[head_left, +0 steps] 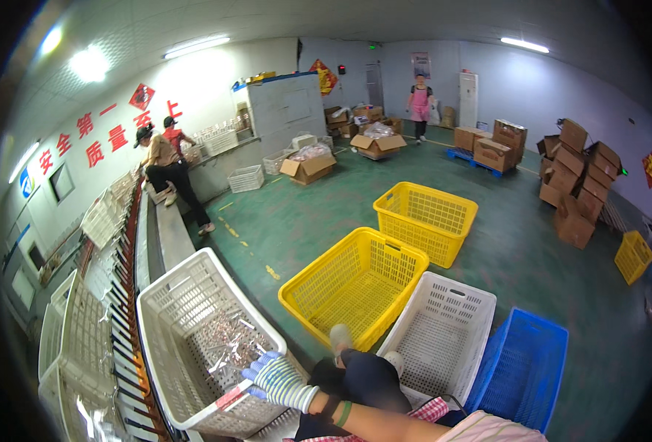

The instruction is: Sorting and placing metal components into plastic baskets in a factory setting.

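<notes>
A white-and-blue striped glove covers my right hand, which reaches across from the lower right. Its fingers are bent over the near rim of a white plastic crate, beside a red label. Inside the crate lies a heap of small pieces in clear, shiny wrapping, close to my fingertips. Whether the fingers also touch the wrapping I cannot make out. My left hand is outside the picture.
Along the left runs a roller conveyor with more white crates. Yellow crates, another white crate and a blue crate stand on the floor by my legs. Cartons and several people are farther off.
</notes>
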A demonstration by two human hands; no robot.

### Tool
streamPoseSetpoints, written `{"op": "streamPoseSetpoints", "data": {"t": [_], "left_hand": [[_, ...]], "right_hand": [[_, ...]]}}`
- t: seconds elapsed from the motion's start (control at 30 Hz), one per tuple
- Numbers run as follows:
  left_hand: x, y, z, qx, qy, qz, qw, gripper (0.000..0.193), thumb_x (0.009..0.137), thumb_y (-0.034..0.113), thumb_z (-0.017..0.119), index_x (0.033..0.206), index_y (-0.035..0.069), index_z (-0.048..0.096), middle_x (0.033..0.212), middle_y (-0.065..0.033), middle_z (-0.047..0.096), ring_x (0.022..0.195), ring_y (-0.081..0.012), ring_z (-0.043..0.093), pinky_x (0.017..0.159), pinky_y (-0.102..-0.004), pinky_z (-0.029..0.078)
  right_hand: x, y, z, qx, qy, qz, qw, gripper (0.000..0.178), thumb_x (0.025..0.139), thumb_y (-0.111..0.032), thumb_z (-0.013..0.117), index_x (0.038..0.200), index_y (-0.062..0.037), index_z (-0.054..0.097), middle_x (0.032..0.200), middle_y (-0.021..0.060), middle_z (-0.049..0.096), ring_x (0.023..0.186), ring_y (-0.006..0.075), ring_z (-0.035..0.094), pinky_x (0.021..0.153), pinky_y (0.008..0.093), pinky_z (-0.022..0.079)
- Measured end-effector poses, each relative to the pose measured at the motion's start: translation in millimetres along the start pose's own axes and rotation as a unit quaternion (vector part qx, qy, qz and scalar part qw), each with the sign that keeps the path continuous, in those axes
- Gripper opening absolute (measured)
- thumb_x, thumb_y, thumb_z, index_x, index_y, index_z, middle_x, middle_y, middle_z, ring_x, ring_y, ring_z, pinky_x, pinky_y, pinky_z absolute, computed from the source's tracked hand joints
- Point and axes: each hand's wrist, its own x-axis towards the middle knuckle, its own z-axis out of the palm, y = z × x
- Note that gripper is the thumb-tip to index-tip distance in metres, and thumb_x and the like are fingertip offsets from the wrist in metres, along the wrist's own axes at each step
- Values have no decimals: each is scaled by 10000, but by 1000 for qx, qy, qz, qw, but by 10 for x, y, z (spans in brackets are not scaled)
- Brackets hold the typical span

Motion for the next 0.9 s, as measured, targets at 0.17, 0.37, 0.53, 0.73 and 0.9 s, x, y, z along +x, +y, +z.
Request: {"op": "streamPoseSetpoints", "data": {"t": [0.17,0.37,0.53,0.73,0.9], "left_hand": [[-403,-50,774,5,-255,121,959,443,743,62,615,1152,1,454,1090,-96,518,944,-183,474,836,-284,385],[-1046,-502,350,-106,-181,-77,975,538,806,40,523,1297,4,307,1232,-127,430,1096,-225,431,957,-303,326],[-1496,-50,98,42,3,-123,992,592,809,-2,510,1328,-28,226,1340,-176,291,1222,-248,310,1016,-343,260],[-1566,-271,27,95,96,-46,990,621,832,-11,458,1365,11,140,1392,-181,210,1285,-279,243,1046,-344,219],[-1525,-244,-193,91,235,-62,966,525,850,-15,408,1337,-16,212,1384,-173,247,1283,-248,252,1055,-335,195]], "right_hand": [[-25,39,6,-7,7,-3,1000,285,735,-325,573,912,-102,578,808,77,543,806,244,517,779,395,372],[32,-59,-63,1,-40,-13,999,302,733,-327,569,935,-103,572,824,82,562,815,248,534,760,392,393],[111,-97,-162,56,-44,18,997,170,697,-261,569,764,-114,621,700,118,594,667,295,565,617,430,407],[66,-52,-82,-5,31,-24,999,312,671,-313,628,895,-99,593,771,72,584,757,258,548,723,408,382],[52,-169,-43,15,31,-22,999,300,681,-300,626,899,-97,597,800,71,595,788,255,551,765,405,377]]}}
